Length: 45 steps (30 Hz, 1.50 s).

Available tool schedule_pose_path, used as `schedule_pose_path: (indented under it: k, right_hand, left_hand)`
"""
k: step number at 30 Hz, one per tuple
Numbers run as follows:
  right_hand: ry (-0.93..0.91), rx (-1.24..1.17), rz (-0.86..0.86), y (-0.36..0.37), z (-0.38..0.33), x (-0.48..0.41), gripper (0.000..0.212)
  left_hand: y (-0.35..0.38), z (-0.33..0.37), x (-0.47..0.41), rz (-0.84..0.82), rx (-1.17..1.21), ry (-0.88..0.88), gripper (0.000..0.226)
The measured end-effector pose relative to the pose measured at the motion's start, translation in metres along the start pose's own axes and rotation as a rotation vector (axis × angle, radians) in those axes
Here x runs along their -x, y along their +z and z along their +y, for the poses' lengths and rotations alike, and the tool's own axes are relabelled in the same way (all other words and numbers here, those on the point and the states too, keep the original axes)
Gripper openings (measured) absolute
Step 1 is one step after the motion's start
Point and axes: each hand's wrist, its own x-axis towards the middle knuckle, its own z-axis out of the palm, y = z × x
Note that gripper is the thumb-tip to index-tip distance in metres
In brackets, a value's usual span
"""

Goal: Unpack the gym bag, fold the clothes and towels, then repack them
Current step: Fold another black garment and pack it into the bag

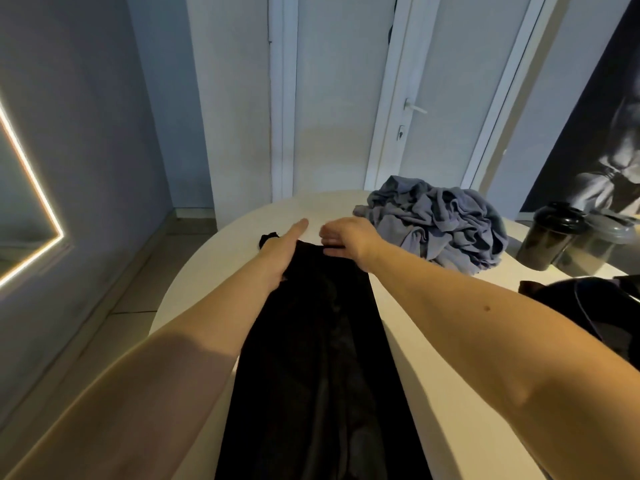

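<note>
Black garment [311, 358] lies as a long narrow strip on a pale round-ended table [433, 358]. Its long axis runs straight away from the viewer, near end at the bottom edge of the view, far end pointing toward the doors. Two bare forearms reach along either side of it. At the far end, the left hand [285, 245] rests flat on the left corner, fingers straight, pressed together and pointing away. Just beside it, the right hand [348, 242] sits at the far edge, fingers close together and bent toward the left hand; whether they pinch the cloth cannot be told. At the right edge lies a dark bag [588, 306], partly cut off. Beyond the right hand, a crumpled grey-blue cloth heap [440, 230] sits on the table, with two dark shaker bottles [550, 237] to its right. Behind stand white doors [346, 98], and a lit mirror [27, 202] hangs at left
</note>
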Motion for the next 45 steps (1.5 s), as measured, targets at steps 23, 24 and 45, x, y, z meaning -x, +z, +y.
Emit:
schedule_pose_path:
  k: [23, 24, 45]
  right_hand:
    - [-0.361, 1.404, -0.077, -0.001, 0.079, -0.023, 0.067]
    - [-0.327, 1.436, -0.11, -0.001, 0.083, -0.023, 0.068]
    - [-0.573, 0.879, -0.078, -0.019, 0.11, 0.352, 0.02]
  left_hand:
    - [-0.028, -0.044, -0.027, 0.039, -1.4, 0.382, 0.065]
    - [-0.029, -0.049, -0.028, 0.021, -1.444, 0.364, 0.064]
    - [-0.056, -0.146, 0.323, -0.013, -1.067, 0.693, 0.02]
